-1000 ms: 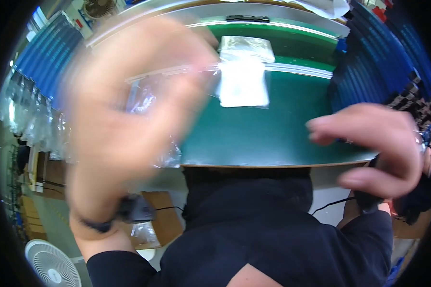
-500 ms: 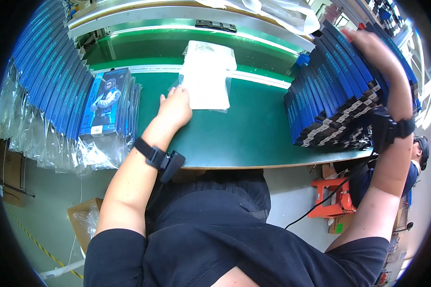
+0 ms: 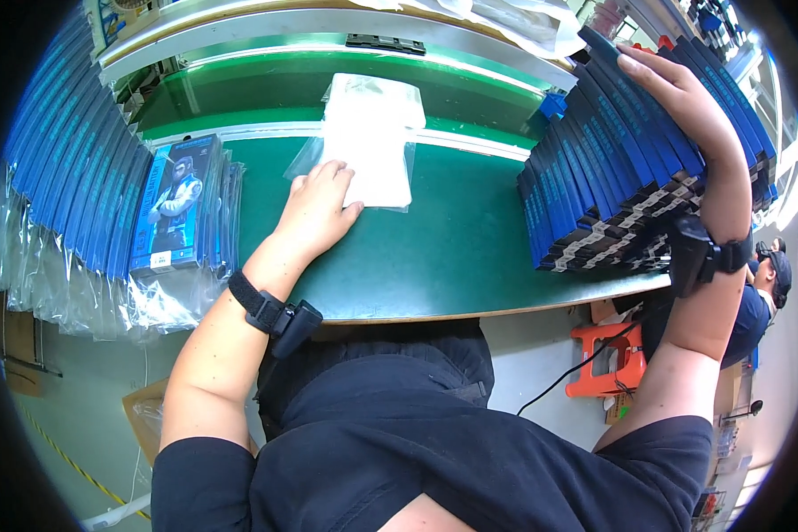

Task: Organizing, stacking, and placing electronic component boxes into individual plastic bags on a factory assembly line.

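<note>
My left hand (image 3: pixel 317 211) lies on the lower left edge of a stack of clear plastic bags (image 3: pixel 368 164) with white in it. Its fingers are stretched over the bags, thumb apart. One bag's left edge sticks out beyond the stack. On the right, a long row of flat blue boxes (image 3: pixel 594 164) stands on edge. My right hand (image 3: pixel 674 87) reaches over the row's far end, thumb and fingers closed on the top of a blue box (image 3: pixel 599 43). That box rises a little above its neighbours; the fingertips are partly hidden.
Blue boxes in clear bags (image 3: pixel 84 151) stand in a row on the left, a bagged box with a printed figure (image 3: pixel 170 208) at its near end. The green table (image 3: pixel 452 248) has a metal-edged shelf (image 3: pixel 266 31) behind it. Beyond the right side are an orange stool (image 3: pixel 607 359) and another person (image 3: pixel 762 297).
My right hand has shifted left and closed on a box, which now stands higher and tilted. My left hand has moved slightly, its fingers farther onto the bags.
</note>
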